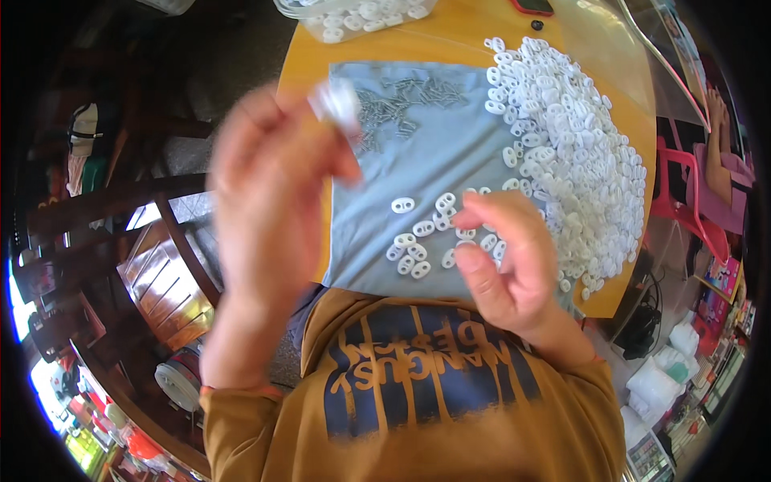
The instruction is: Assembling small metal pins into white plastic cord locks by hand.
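Above the grey cloth [418, 161], near its top left corner, a small white piece [337, 103] is held up in the grip of the left hand [269, 201]; the fingers are pinched together on it, though the piece is blurred and its long side cannot be told; lower and to the right, the right hand [506, 261] is kept just over the loose white oval rings [418, 241] laid on the cloth, with its thumb and fingers curled close but nothing seen between them; the rings lie just left of and under that hand, so the right hand is the nearer one; the big pile of white rings [570, 153] is spread farther right on the orange counter [450, 40], and thin metal pins [401, 100] are scattered beside the raised piece.
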`<action>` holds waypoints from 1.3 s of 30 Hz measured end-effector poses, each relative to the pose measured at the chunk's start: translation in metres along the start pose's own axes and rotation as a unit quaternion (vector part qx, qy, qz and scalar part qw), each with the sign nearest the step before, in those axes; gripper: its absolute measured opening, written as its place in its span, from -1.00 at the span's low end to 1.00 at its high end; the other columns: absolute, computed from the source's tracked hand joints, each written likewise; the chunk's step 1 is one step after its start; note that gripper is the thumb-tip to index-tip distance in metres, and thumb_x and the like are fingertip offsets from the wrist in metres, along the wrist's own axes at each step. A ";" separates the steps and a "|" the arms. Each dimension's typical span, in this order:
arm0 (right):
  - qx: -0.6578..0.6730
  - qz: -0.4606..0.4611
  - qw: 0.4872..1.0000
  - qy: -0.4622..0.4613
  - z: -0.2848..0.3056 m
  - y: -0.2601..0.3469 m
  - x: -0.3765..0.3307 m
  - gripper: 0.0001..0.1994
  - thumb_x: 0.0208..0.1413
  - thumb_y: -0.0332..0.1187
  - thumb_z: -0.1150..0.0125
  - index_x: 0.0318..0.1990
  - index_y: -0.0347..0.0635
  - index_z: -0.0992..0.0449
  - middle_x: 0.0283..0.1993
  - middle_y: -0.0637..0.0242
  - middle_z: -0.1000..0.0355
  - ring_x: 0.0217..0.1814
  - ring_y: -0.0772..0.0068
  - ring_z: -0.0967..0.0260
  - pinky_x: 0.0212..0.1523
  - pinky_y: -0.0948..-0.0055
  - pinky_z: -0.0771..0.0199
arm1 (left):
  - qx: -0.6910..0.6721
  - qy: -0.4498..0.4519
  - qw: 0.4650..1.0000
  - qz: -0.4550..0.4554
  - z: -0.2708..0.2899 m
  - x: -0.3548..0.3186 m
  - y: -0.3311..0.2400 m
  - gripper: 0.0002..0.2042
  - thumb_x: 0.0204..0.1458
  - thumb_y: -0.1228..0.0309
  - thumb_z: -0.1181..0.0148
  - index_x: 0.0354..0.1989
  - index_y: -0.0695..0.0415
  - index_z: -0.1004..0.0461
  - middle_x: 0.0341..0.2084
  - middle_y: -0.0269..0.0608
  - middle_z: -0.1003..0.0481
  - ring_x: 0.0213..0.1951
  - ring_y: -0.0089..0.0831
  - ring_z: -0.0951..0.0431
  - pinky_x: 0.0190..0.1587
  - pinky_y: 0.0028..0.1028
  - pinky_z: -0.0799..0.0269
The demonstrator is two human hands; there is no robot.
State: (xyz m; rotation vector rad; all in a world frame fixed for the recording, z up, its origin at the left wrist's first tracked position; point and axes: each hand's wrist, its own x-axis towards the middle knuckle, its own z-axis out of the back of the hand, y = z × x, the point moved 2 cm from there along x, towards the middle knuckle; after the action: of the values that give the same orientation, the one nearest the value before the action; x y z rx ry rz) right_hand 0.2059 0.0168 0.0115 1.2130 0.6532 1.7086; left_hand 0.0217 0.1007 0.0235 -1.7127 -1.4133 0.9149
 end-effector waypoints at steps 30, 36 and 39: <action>0.019 -0.046 0.998 0.033 0.003 -0.016 -0.002 -0.83 -0.07 -0.63 -0.19 -0.27 -0.28 -0.48 -0.50 0.24 -0.40 -0.52 0.25 -0.33 -0.50 0.40 -0.29 | 0.619 0.168 0.735 -0.220 0.001 -0.029 0.064 -0.80 -0.16 0.52 -0.23 -0.29 0.12 -0.49 -0.45 -0.23 -0.43 -0.47 -0.20 -0.44 -0.39 -0.32 -0.37; 0.030 -0.041 0.998 0.048 -0.004 -0.022 -0.006 -0.81 -0.09 -0.63 -0.19 -0.27 -0.26 -0.48 -0.51 0.24 -0.39 -0.50 0.22 -0.35 -0.48 0.35 -0.33 | 0.591 0.149 0.760 -0.224 -0.001 -0.009 0.063 -0.82 -0.16 0.55 -0.22 -0.32 0.15 -0.50 -0.40 -0.17 -0.48 -0.44 -0.18 -0.47 -0.38 -0.35 -0.39; 0.034 -0.034 0.998 0.050 -0.004 -0.026 -0.008 -0.79 -0.11 -0.64 -0.18 -0.26 -0.24 -0.48 -0.50 0.25 -0.39 -0.49 0.22 -0.37 -0.47 0.34 -0.35 | 0.615 0.123 0.746 -0.226 -0.001 0.008 0.063 -0.84 -0.14 0.55 -0.20 -0.32 0.13 -0.50 -0.43 -0.18 -0.46 -0.43 -0.17 -0.46 -0.36 -0.33 -0.39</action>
State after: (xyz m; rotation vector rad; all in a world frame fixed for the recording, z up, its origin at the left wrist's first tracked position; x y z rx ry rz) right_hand 0.2125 0.0216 -0.0147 1.1434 0.8105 1.7106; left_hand 0.0533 0.0995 -0.0311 -0.4104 -0.6296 0.9325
